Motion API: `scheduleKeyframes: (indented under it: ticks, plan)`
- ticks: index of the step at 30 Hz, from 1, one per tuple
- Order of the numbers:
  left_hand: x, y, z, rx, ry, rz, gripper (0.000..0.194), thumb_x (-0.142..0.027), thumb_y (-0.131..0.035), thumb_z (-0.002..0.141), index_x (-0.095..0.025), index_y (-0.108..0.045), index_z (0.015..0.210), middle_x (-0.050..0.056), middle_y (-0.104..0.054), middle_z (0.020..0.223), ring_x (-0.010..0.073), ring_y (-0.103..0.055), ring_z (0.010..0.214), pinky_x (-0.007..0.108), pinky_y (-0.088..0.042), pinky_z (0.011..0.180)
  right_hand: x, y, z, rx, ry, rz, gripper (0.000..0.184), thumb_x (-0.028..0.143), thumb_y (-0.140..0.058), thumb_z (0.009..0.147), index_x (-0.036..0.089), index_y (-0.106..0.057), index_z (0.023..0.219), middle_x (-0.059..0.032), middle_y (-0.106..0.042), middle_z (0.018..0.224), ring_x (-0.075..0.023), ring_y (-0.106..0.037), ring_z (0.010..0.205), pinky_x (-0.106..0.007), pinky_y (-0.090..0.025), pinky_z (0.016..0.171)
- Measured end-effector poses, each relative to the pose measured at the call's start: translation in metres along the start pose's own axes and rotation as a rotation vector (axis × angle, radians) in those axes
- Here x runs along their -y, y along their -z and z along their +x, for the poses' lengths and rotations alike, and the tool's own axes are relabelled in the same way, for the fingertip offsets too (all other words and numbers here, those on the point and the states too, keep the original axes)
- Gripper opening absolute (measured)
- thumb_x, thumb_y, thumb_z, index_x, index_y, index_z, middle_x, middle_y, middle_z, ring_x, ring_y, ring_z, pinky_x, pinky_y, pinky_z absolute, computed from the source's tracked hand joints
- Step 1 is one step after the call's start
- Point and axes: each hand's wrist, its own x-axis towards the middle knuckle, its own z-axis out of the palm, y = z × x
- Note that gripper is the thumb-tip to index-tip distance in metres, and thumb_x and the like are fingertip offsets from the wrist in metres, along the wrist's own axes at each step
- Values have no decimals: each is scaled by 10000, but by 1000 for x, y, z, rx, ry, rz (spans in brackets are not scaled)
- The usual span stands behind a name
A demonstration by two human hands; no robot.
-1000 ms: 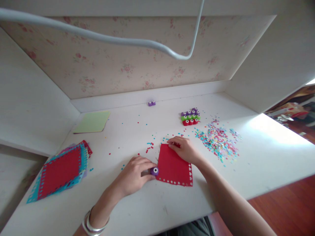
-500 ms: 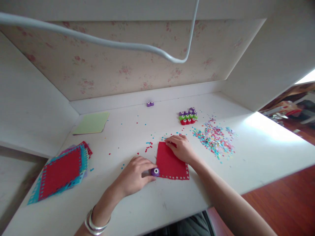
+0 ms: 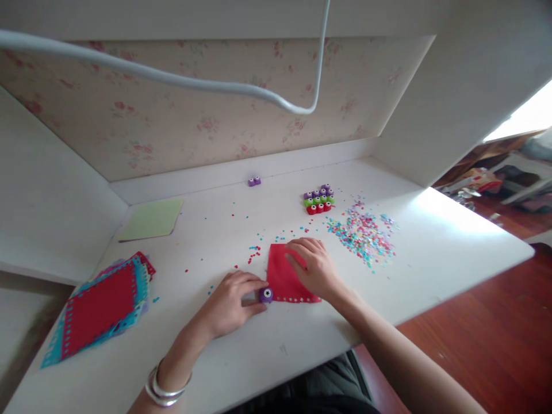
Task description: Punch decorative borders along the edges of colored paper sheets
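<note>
My left hand (image 3: 235, 302) pinches a small purple craft punch (image 3: 266, 295) between thumb and fingers. A star shape marks the punch's round top. The punch sits at the lower left corner of a red sheet of paper (image 3: 282, 276). Small punched holes run along the sheet's near edge. Over the sheet's upper right part lies my right hand (image 3: 314, 264), its fingers extended and its thumb apart from them. Red paper shows between that thumb and the fingers. The sheet's right side is hidden beneath this hand.
Purple, green and red punches (image 3: 318, 200) stand in rows, left of a confetti pile (image 3: 366, 233). Two purple punches (image 3: 254, 181) sit by the back wall. Stacked punched sheets (image 3: 101, 307) and pale green paper (image 3: 150, 219) lie left. A white cable (image 3: 207, 86) hangs overhead.
The view has shifted slightly. My right thumb has spread away from the fingers, and that hand covers more of the sheet's right side. My left hand keeps the punch at the corner.
</note>
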Motion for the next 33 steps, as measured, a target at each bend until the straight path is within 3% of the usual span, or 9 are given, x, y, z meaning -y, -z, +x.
scheduleKeyframes:
  ticks: [4, 7, 33]
  plan:
    - [0, 0, -1, 2, -21, -5, 299, -240, -739, 815, -263, -679, 1107, 25, -704, 1069, 201, -623, 998, 367, -467, 930, 13, 7, -27, 201, 44, -38, 331, 310, -495, 962, 254, -605, 1269, -71, -602, 1330, -269, -485, 1274, -504, -263, 1125]
    - [-2, 1, 0, 1, -18, -6, 301, -223, -749, 803, -261, -682, 1094, 24, -707, 1060, 198, -623, 990, 356, -468, 921, 16, 5, -35, 256, 43, -71, 370, 334, -460, 978, 266, -570, 1324, -61, -577, 1369, -272, -449, 1318, -543, -173, 1161]
    - [-4, 2, 0, -8, -31, -15, 271, -216, -734, 808, -247, -694, 1074, 39, -714, 1048, 202, -632, 979, 373, -481, 915, 16, 6, -34, 229, 63, -45, 356, 333, -492, 961, 278, -597, 1296, -46, -601, 1344, -268, -478, 1302, -556, -136, 1176]
